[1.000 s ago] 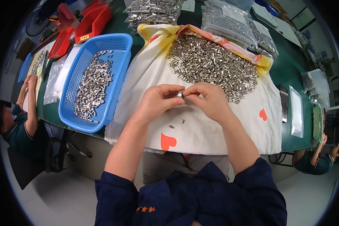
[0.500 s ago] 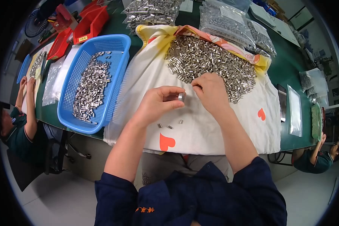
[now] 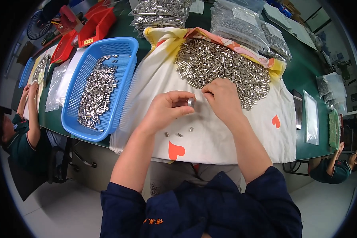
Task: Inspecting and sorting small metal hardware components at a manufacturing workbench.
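My left hand (image 3: 168, 108) is closed, with a shiny round metal piece (image 3: 190, 102) pinched between thumb and fingers. Facing it, my right hand (image 3: 222, 94) has its fingers curled and pressed together; whatever they hold, if anything, is hidden. Just beyond the right hand spreads a heap of small silvery metal sleeves (image 3: 210, 59). Beneath both hands lies a white cloth (image 3: 250, 146) with red hearts and a yellow, patterned far edge folded up behind the heap. Several loose sleeves (image 3: 179, 135) rest on the cloth below my left hand.
On the left stands a blue perforated basket (image 3: 129, 75) partly filled with sleeves. Red bins (image 3: 96, 29) sit behind it. Clear bags of metal parts (image 3: 240, 25) line the back. A phone (image 3: 297, 109) and a flat clear bag (image 3: 311, 119) lie right. Other people work at both sides.
Both my hands keep nearly the same pose and place. One loose sleeve below my left hand lies slightly further left. The hands of the person on the left have shifted a little.
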`<state>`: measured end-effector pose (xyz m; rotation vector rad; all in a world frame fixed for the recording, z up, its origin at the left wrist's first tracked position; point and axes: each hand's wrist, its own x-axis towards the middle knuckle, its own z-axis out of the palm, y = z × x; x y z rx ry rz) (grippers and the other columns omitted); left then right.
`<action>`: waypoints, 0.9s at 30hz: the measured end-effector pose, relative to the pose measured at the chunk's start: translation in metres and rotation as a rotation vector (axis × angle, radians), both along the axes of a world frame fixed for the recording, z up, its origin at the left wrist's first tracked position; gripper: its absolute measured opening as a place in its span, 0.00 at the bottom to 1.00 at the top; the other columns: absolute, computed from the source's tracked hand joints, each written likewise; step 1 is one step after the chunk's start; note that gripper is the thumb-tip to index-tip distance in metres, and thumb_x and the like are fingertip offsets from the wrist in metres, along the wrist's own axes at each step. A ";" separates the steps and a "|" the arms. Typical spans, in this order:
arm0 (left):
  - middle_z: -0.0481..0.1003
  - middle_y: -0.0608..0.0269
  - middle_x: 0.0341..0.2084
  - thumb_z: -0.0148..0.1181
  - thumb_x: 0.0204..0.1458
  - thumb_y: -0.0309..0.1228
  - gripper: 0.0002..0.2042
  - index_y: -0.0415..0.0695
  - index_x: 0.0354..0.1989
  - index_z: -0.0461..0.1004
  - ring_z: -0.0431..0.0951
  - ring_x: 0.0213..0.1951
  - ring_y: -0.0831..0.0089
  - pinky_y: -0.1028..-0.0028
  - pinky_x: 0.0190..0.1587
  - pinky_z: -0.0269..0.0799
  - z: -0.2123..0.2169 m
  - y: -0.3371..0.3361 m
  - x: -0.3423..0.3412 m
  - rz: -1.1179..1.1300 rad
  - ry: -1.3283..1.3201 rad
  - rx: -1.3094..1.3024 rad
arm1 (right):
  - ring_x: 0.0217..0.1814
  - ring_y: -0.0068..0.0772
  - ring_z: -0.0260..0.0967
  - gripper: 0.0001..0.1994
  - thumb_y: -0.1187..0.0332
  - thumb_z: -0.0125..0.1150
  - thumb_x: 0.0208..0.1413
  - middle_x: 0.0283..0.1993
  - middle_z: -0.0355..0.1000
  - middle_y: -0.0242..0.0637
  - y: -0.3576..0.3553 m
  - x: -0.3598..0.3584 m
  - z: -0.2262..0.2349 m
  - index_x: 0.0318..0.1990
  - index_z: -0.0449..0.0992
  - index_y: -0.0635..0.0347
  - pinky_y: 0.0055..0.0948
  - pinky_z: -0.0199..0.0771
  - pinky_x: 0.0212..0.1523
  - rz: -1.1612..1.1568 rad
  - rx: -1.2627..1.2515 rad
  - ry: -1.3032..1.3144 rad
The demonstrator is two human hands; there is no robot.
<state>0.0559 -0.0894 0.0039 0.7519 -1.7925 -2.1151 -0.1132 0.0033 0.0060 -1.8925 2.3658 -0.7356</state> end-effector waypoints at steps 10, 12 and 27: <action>0.74 0.71 0.29 0.61 0.43 0.22 0.16 0.40 0.43 0.71 0.72 0.31 0.86 0.85 0.28 0.66 0.003 -0.002 0.000 0.020 0.011 0.021 | 0.37 0.34 0.64 0.05 0.71 0.59 0.42 0.30 0.68 0.31 -0.003 0.012 0.000 0.29 0.76 0.55 0.33 0.62 0.39 0.010 -0.158 0.072; 0.74 0.70 0.29 0.61 0.43 0.23 0.16 0.40 0.44 0.71 0.72 0.30 0.85 0.85 0.28 0.66 0.001 -0.002 0.003 0.026 0.027 0.049 | 0.31 0.27 0.65 0.05 0.72 0.59 0.43 0.28 0.70 0.30 -0.001 0.020 0.012 0.30 0.75 0.58 0.26 0.65 0.33 -0.048 -0.166 -0.491; 0.75 0.67 0.30 0.59 0.44 0.22 0.17 0.39 0.46 0.70 0.73 0.30 0.84 0.85 0.28 0.66 0.005 -0.004 0.003 0.058 0.065 0.087 | 0.26 0.14 0.62 0.04 0.73 0.58 0.45 0.26 0.71 0.27 0.004 0.027 0.014 0.30 0.75 0.62 0.17 0.66 0.30 0.061 -0.106 -0.904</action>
